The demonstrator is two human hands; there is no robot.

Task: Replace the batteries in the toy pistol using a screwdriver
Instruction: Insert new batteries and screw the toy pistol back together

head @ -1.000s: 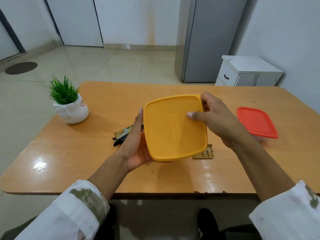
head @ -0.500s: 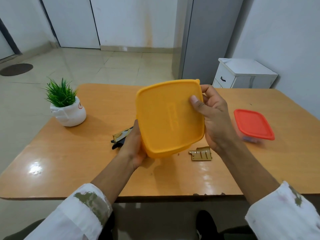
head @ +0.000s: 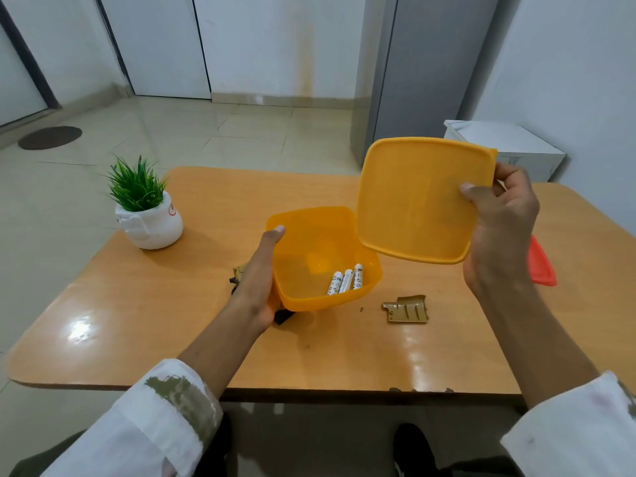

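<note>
Pale floor tiles (head: 241, 132) are stretching away behind a glossy orange wooden table (head: 155, 304). Above it, the left hand (head: 256, 287) is gripping a square yellow plastic container (head: 309, 216) by its left wall, thumb lying along the rim, and is tilting the open mouth toward the camera. Three white cylindrical batteries (head: 346, 281) are lying side by side in the container's near right corner, across the box from the gripping palm. The right hand (head: 499, 228) is pinching the matching yellow plastic lid (head: 413, 201) at its right edge, thumb on the face and fingers behind, holding it upright above and to the right of the container. The toy pistol (head: 283, 316) is lying on the table beneath the left hand, mostly hidden, with only gold and black bits showing. A gold ribbed battery cover (head: 406, 309) is lying on the table just right of the container, with a tiny screw (head: 361, 308) beside it. A red plastic lid (head: 542, 266) is peeking out behind the right wrist. A green plant in a white pot (head: 144, 208) is standing at the far left.
</note>
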